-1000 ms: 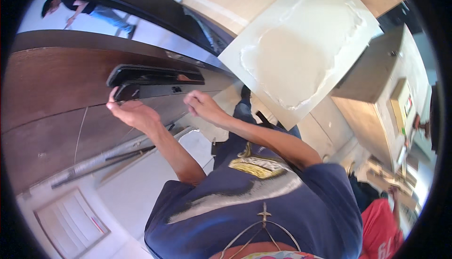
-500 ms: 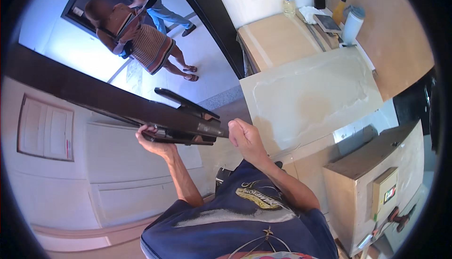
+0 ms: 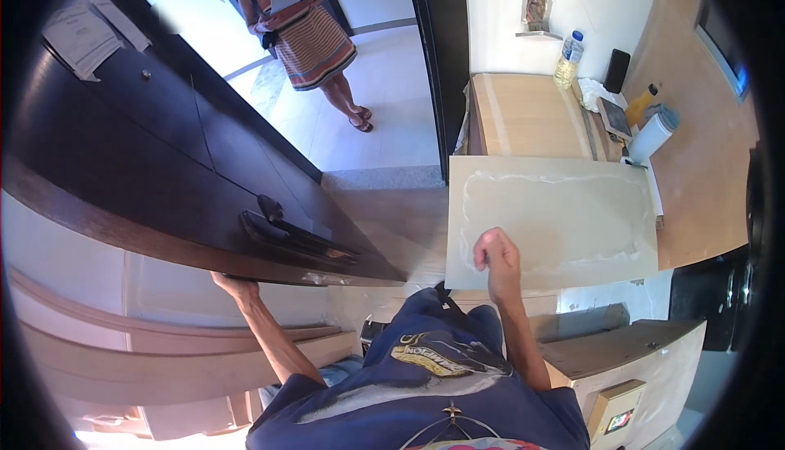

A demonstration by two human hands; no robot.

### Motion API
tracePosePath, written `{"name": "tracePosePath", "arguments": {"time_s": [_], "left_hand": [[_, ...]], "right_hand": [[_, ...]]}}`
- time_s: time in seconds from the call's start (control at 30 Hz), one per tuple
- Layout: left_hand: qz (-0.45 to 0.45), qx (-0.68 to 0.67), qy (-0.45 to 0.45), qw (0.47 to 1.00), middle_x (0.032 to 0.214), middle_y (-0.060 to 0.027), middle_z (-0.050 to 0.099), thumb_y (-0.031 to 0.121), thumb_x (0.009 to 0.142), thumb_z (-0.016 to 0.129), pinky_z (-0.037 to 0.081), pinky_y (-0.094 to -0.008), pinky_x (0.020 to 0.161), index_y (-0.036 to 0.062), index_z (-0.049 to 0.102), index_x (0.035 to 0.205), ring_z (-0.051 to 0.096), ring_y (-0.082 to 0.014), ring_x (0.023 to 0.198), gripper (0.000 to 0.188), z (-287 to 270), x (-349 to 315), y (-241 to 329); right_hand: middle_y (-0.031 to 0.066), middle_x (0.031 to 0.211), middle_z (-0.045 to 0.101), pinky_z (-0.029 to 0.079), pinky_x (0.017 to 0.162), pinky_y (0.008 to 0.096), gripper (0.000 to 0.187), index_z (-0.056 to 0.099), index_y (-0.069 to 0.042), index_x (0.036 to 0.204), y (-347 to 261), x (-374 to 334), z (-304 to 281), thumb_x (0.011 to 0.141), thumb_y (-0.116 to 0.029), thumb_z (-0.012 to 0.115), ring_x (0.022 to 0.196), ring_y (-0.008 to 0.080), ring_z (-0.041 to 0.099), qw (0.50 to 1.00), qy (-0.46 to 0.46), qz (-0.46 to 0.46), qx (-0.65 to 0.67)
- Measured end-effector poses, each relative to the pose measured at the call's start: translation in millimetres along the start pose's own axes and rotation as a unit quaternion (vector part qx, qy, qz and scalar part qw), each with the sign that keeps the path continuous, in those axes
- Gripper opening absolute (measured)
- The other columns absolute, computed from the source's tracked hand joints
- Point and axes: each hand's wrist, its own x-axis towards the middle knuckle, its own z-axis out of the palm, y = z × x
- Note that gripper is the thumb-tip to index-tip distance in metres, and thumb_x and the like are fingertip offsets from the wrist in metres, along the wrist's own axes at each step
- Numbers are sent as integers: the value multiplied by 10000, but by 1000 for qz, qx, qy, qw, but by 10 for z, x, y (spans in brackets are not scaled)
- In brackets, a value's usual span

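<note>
A dark brown door [image 3: 155, 147] stands swung inward on the left, with a long black handle [image 3: 290, 237] on its outer face. Below the door's edge, my left hand [image 3: 237, 286] is closed round the dark handle on the inner face; the door edge hides part of its fingers. My right hand [image 3: 497, 252] is raised in front of my chest, its fingers curled in, over a pale flat board [image 3: 564, 213]. Whatever lies inside the right hand, if anything, is hidden. The door and the right hand are apart.
Past the doorway stands a person [image 3: 311, 49] holding papers. A wooden cabinet top [image 3: 531, 115] at the back right carries a clear bottle [image 3: 569, 59], a white tumbler [image 3: 654, 135] and a yellow bottle [image 3: 642, 105]. Near right stands a wooden box unit [image 3: 638, 368].
The door has swung inward, showing its outer face with taped papers. My right hand has left the door edge and moved right. One of two people outside is out of view.
</note>
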Motion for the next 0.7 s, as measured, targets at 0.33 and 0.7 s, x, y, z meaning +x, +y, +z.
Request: {"name": "tracePosePath", "arguments": {"time_s": [0.33, 0.7], "left_hand": [[76, 83, 56, 992, 1410, -168, 564, 406, 1015, 441, 523, -501, 1047, 2, 494, 1457, 576, -345, 1278, 601, -143, -22, 365], [171, 185, 104, 962, 1421, -175, 548, 602, 924, 457, 540, -546, 1021, 65, 489, 1477, 568, -361, 1283, 771, -80, -532, 162]], "right_hand": [[-30, 592, 388, 274, 532, 270, 455, 391, -137, 698, -537, -184, -1217, 1101, -333, 465, 579, 72, 341, 978, 64, -45, -195], [65, 1134, 642, 474, 860, 357, 383, 611, -93, 1291, 85, -163, -1669, 940, -194, 728, 962, 194, 603, 871, -149, -116, -453]]}}
